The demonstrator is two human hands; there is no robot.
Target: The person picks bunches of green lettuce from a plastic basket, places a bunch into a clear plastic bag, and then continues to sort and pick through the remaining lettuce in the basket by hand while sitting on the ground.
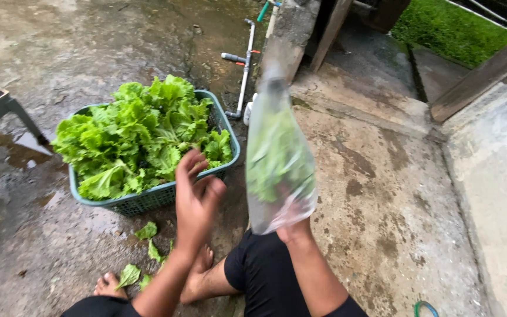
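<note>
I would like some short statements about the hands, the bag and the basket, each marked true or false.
1. The right hand holds a clear plastic bag with green leaves inside. True.
2. The left hand grips the rim of the basket. False: it is open in front of the basket, with nothing between its fingers.
3. The basket is full of leafy greens. True.
4. The basket is red. False: it is teal green.
5. A few loose leaves lie on the wet ground near the bare feet. True.
6. The bag lies flat on the ground. False: it is held up in the air.
</note>
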